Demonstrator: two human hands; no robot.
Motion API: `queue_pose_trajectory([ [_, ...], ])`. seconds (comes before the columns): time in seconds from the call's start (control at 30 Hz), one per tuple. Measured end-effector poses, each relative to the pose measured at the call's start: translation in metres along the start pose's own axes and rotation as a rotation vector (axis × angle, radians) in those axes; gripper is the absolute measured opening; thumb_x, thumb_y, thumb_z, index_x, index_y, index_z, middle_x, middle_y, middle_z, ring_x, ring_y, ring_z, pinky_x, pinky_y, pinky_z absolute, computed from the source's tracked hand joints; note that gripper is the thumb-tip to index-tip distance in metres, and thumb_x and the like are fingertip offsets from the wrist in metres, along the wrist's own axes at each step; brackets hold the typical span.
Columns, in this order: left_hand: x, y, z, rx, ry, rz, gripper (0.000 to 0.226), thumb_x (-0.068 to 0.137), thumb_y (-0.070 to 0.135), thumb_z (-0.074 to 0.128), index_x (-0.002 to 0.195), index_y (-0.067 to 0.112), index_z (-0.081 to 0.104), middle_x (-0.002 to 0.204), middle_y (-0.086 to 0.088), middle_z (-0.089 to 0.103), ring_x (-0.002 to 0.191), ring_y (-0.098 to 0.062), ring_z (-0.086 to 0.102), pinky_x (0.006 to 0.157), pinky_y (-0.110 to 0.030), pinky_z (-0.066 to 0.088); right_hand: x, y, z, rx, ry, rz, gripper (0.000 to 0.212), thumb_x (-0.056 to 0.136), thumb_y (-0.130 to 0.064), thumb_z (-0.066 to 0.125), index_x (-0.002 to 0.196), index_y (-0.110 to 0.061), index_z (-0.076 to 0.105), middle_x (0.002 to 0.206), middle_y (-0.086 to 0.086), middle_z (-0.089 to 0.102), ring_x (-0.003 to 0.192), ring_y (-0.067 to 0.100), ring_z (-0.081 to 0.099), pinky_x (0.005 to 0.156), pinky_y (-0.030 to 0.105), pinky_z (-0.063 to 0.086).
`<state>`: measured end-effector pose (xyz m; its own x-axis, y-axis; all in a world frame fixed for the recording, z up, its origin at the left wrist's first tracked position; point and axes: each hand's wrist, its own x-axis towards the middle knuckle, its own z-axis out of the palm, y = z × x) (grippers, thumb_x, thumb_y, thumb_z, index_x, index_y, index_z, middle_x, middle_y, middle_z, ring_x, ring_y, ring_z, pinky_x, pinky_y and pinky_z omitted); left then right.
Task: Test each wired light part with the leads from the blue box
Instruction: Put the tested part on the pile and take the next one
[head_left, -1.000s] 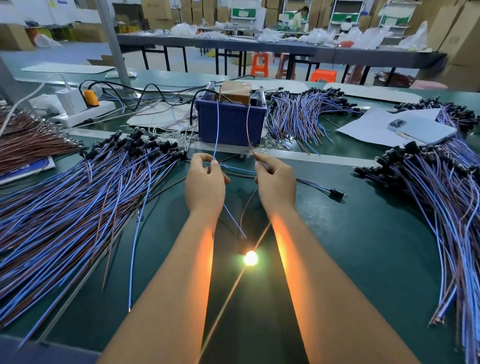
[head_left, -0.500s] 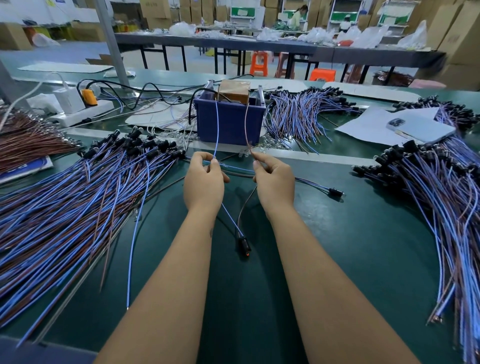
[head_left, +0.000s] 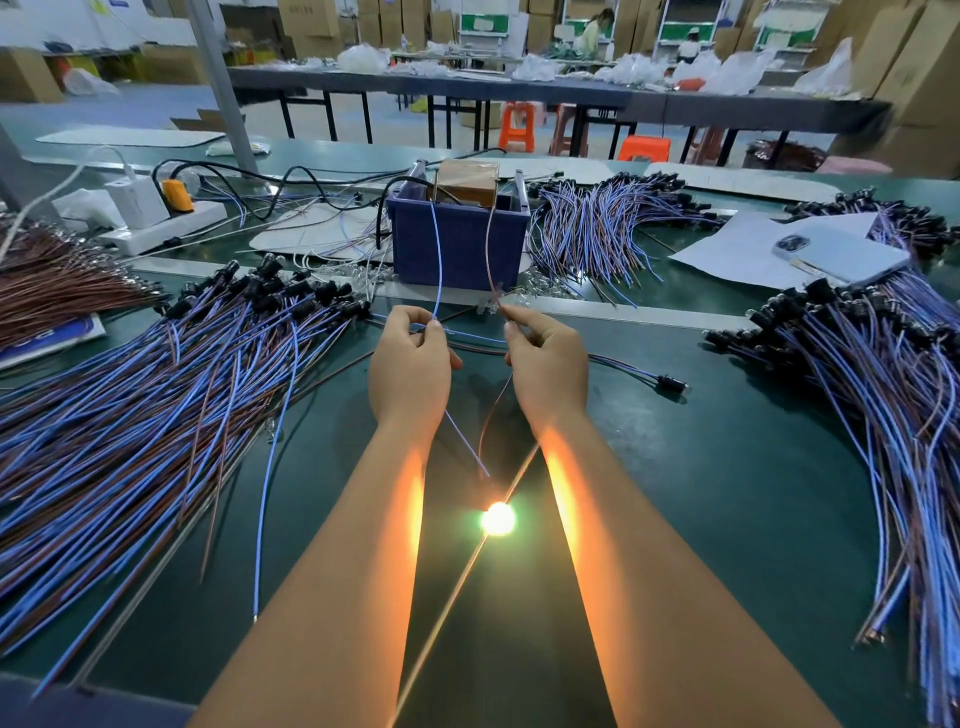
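The wired light part (head_left: 497, 518) glows below both wrists because the left hand (head_left: 410, 364) pinches the blue lead (head_left: 437, 260) to its wire, while the right hand (head_left: 545, 361) pinches the brown lead (head_left: 488, 249).

Person, head view. Two forearms, bare from the lower frame edge to the wrists; no sleeves, cuffs or gloves in view. Left hand (head_left: 410, 364), at 11 o'clock from frame centre: bare, no ring, watch or band visible. Right hand (head_left: 545, 364), at 1 o'clock from frame centre: bare, likewise unadorned. Nails short and unpainted where they show. Inner faces of both forearms carry a bright orange streak of light. No markings, tattoos or bandages visible. Rest of body out of frame.
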<state>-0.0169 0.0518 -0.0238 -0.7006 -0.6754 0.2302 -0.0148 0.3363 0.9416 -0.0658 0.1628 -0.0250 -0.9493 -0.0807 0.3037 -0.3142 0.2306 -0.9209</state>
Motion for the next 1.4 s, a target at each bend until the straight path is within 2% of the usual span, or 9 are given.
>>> queue_pose_trajectory([
  [0.13,-0.001,0.001,-0.001,0.004,-0.002,0.005,0.010,0.096,0.027,0.045,0.089,0.033,0.047,0.059,0.014,0.067,0.043,0.002,0.047,0.053,-0.026,0.035,-0.001,-0.002,0.000,0.000,-0.002,0.008,0.027,0.095,-0.020,0.055,0.116,-0.029,0.069,0.082,-0.010,0.064,0.081,0.016,0.061,0.075,0.034,0.050],
  [0.27,-0.001,0.001,0.000,0.002,-0.001,0.005,0.007,0.097,0.026,0.044,0.092,0.030,0.049,0.060,0.014,0.067,0.042,0.003,0.047,0.052,-0.025,0.034,-0.002,-0.002,-0.001,-0.008,0.002,0.006,0.027,0.095,-0.020,0.055,0.117,-0.030,0.069,0.087,-0.008,0.067,0.082,0.016,0.062,0.073,0.033,0.051],
  [0.77,-0.003,0.003,-0.002,0.013,0.005,0.000,0.007,0.098,0.027,0.044,0.094,0.030,0.049,0.061,0.014,0.067,0.043,0.004,0.048,0.052,-0.025,0.036,-0.002,-0.002,-0.001,-0.007,-0.001,-0.002,0.028,0.096,-0.020,0.054,0.118,-0.029,0.068,0.084,-0.007,0.066,0.077,0.014,0.059,0.069,0.030,0.050],
  [0.97,-0.003,0.004,-0.002,0.019,0.015,0.006,0.009,0.097,0.027,0.044,0.091,0.032,0.048,0.060,0.015,0.067,0.044,0.003,0.048,0.053,-0.025,0.036,-0.003,-0.002,-0.001,0.000,-0.005,-0.006,0.028,0.096,-0.019,0.054,0.117,-0.029,0.069,0.081,-0.009,0.064,0.078,0.014,0.061,0.073,0.032,0.052],
  [1.07,-0.003,0.006,-0.001,0.031,-0.007,0.006,0.009,0.097,0.029,0.044,0.090,0.032,0.048,0.061,0.012,0.068,0.044,0.003,0.047,0.053,-0.025,0.038,-0.003,-0.006,-0.001,0.054,0.022,-0.056,0.026,0.096,-0.016,0.055,0.116,-0.023,0.070,0.075,-0.012,0.062,0.071,0.009,0.058,0.069,0.026,0.050],
  [1.13,-0.004,0.011,0.001,-0.061,-0.080,0.015,0.012,0.099,0.026,0.045,0.089,0.030,0.052,0.062,0.006,0.069,0.054,0.004,0.052,0.056,-0.021,0.042,-0.004,-0.012,0.000,0.113,0.007,-0.129,0.025,0.095,-0.010,0.057,0.114,-0.017,0.071,0.080,-0.011,0.066,0.071,0.004,0.058,0.070,0.020,0.048],
  [1.23,-0.009,0.025,0.009,-0.413,-0.273,-0.060,0.030,0.104,0.021,0.037,0.088,0.019,0.062,0.079,0.002,0.068,0.073,-0.007,0.062,0.064,-0.017,0.049,-0.012,-0.019,0.007,0.143,-0.114,-0.186,0.028,0.091,-0.002,0.057,0.114,-0.011,0.071,0.099,0.000,0.072,0.087,0.012,0.067,0.084,0.029,0.054],
  [1.3,-0.012,0.029,0.011,-0.545,-0.329,-0.159,0.037,0.105,0.024,0.036,0.088,0.015,0.067,0.081,0.001,0.070,0.076,-0.009,0.066,0.071,-0.020,0.053,-0.017,-0.018,0.010,0.108,-0.148,-0.204,0.027,0.088,-0.002,0.060,0.110,-0.015,0.069,0.089,0.001,0.072,0.081,0.018,0.066,0.080,0.036,0.055],
  [1.4,-0.009,0.027,0.009,-0.620,-0.323,-0.269,0.031,0.103,0.019,0.040,0.088,0.012,0.066,0.081,-0.003,0.068,0.073,-0.013,0.064,0.062,-0.021,0.051,-0.019,-0.019,0.010,0.138,-0.177,-0.168,0.024,0.083,-0.004,0.065,0.096,-0.024,0.057,0.074,-0.001,0.068,0.068,0.015,0.062,0.070,0.035,0.052],
])
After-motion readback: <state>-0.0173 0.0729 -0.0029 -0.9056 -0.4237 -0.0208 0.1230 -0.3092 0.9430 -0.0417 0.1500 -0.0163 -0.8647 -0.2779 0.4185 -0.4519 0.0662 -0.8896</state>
